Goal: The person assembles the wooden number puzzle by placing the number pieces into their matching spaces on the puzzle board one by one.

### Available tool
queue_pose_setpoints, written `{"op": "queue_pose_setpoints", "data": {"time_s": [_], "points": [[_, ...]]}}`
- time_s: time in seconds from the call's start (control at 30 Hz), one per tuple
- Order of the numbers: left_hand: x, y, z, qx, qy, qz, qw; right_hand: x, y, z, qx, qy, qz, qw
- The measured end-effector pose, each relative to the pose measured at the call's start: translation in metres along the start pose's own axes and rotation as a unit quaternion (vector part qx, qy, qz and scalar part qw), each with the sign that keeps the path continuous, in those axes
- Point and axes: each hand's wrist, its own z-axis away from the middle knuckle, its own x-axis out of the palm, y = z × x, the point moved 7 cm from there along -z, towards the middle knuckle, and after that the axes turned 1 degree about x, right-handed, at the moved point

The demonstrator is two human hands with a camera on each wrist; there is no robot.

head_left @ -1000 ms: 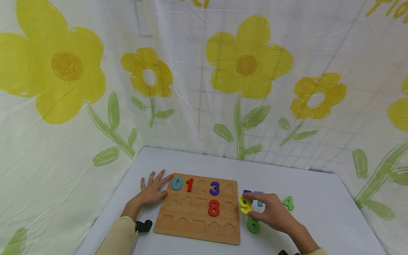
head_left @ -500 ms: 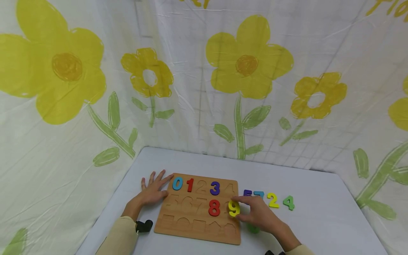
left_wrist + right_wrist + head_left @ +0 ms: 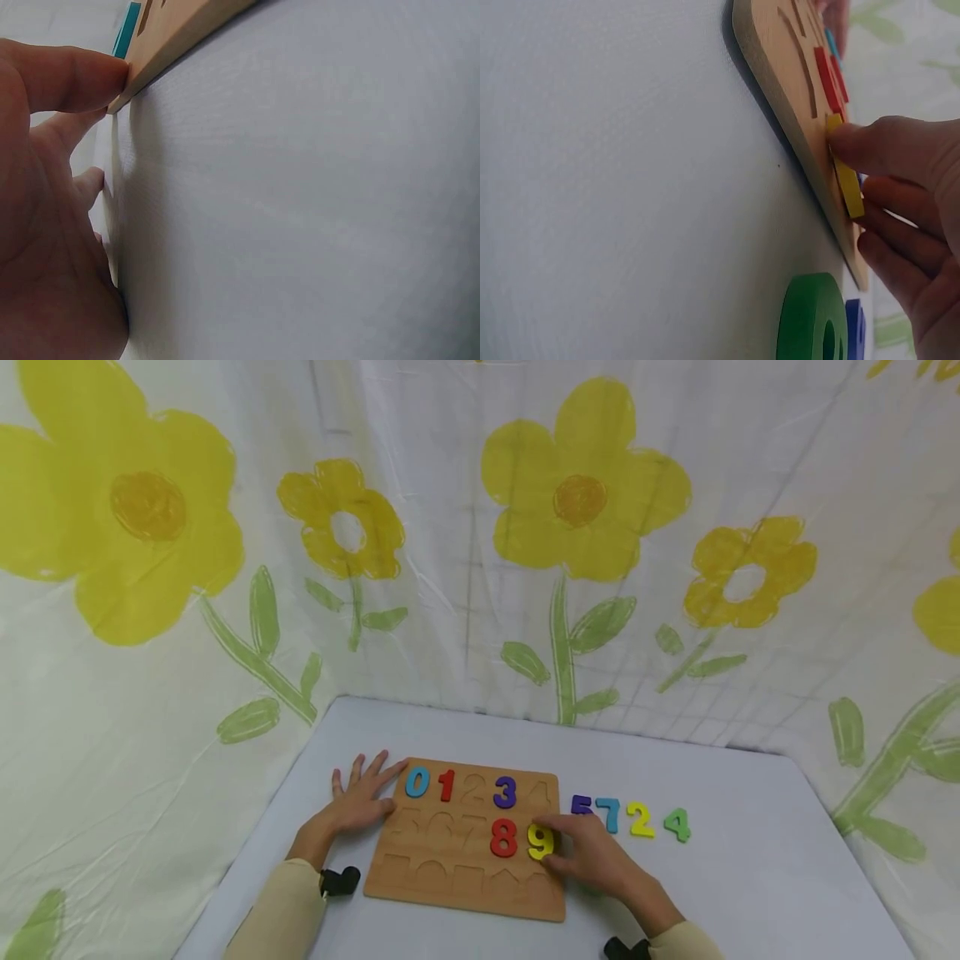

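On the wooden number board (image 3: 480, 855), the yellow number 9 (image 3: 847, 184) is pinched between the thumb and fingers of my right hand (image 3: 596, 857). It sits at the right end of the middle row, close beside the red 8 (image 3: 504, 838); whether it lies flush in its recess I cannot tell. My left hand (image 3: 356, 807) rests at the board's left edge with its fingers spread, thumb and index fingertip touching the edge. In the top row are a blue 0 (image 3: 417, 782), a red 1 (image 3: 446, 786) and a purple 3 (image 3: 505, 792).
Right of the board lie a purple 5 (image 3: 581, 805), a blue 7 (image 3: 607, 815), a yellow 2 (image 3: 640, 820) and a green 4 (image 3: 678, 825). A green number piece (image 3: 802, 319), mostly behind my right hand in the head view, lies near the board. A flowered curtain (image 3: 450, 610) hangs behind the table.
My right hand has carried the yellow 9 leftward from the table onto the board, to the right of the red 8. The left hand stays put. The head view has tilted slightly down.
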Motion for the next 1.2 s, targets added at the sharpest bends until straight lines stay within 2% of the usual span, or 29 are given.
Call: {"op": "queue_pose_setpoints", "data": {"time_s": [0.17, 0.37, 0.53, 0.73, 0.9, 1.2], "points": [[-0.002, -0.001, -0.003, 0.018, 0.009, 0.015, 0.9997, 0.001, 0.000, -0.003, 0.006, 0.007, 0.007, 1.000], [-0.004, -0.002, -0.007, 0.017, 0.005, 0.011, 0.9998, -0.002, 0.000, -0.002, 0.014, 0.015, 0.004, 1.000], [-0.002, -0.010, -0.008, 0.023, 0.013, 0.011, 0.9996, -0.016, 0.000, 0.008, 0.016, 0.043, -0.025, 0.999], [0.004, -0.021, -0.013, 0.034, 0.030, 0.004, 0.9990, -0.045, 0.007, 0.032, 0.006, 0.078, -0.053, 0.996], [0.003, -0.017, -0.011, 0.030, 0.021, 0.008, 0.9993, -0.061, 0.020, 0.058, 0.004, 0.078, -0.084, 0.993], [0.001, -0.004, -0.007, 0.008, -0.010, -0.010, 0.9999, -0.074, 0.045, 0.103, 0.062, 0.075, -0.128, 0.987]]}}
